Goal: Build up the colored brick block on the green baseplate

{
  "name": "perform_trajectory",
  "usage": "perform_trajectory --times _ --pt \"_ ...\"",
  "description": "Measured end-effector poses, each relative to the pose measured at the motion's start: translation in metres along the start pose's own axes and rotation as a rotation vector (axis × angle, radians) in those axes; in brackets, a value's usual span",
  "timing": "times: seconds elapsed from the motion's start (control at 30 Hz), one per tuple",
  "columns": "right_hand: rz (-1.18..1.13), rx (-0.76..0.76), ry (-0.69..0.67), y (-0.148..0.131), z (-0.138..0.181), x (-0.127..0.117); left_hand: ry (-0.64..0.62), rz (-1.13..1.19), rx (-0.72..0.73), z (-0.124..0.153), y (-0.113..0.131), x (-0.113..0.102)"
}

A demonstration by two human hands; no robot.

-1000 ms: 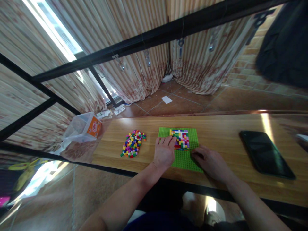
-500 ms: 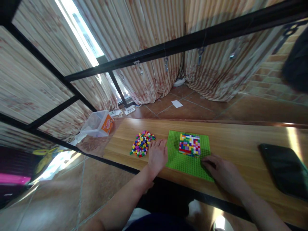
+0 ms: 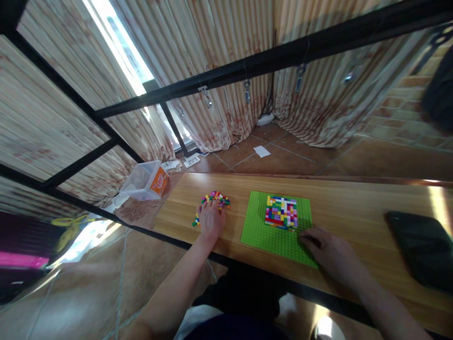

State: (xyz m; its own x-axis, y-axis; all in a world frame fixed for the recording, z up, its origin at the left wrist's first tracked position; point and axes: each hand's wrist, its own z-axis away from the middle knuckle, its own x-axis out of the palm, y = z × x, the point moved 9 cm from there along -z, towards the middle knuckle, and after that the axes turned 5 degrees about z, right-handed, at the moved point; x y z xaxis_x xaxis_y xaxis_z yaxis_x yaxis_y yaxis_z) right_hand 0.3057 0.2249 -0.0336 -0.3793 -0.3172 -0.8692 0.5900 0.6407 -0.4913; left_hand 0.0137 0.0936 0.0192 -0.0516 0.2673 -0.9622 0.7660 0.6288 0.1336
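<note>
On the wooden tabletop (image 3: pixel 347 203), we have the loose bricks (image 3: pixel 221 198) near its left end, heaped slantwise beneath our curled left hand (image 3: pixel 211 221), the nearer, our half-curled right hand (image 3: pixel 325 248) at the right edge of the green baseplate (image 3: pixel 256 231), either grip hidden, the box (image 3: pixel 139 182)'s orange label (image 3: pixel 159 181) unreadably small.

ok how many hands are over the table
2: the left hand is at the loose brick pile, hiding part of it; the right hand is over the right edge of the green baseplate.
</note>
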Motion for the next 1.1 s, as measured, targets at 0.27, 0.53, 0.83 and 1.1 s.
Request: perform_trajectory --times 0.27,0.53,0.83,1.1 --pt "-0.013 0.005 0.008 -0.003 0.000 -0.004 0.019 -0.017 0.041 0.001 0.006 0.000" --pt "0.010 0.020 -0.009 -0.004 -0.001 -0.005 0.022 -0.037 0.044 0.001 0.003 -0.001" --pt "0.024 -0.006 0.017 -0.005 0.001 -0.005 -0.005 0.049 0.062 0.007 0.018 0.002" --pt "0.012 0.004 0.022 -0.006 0.000 -0.006 0.057 0.048 0.026 0.008 0.004 -0.010"
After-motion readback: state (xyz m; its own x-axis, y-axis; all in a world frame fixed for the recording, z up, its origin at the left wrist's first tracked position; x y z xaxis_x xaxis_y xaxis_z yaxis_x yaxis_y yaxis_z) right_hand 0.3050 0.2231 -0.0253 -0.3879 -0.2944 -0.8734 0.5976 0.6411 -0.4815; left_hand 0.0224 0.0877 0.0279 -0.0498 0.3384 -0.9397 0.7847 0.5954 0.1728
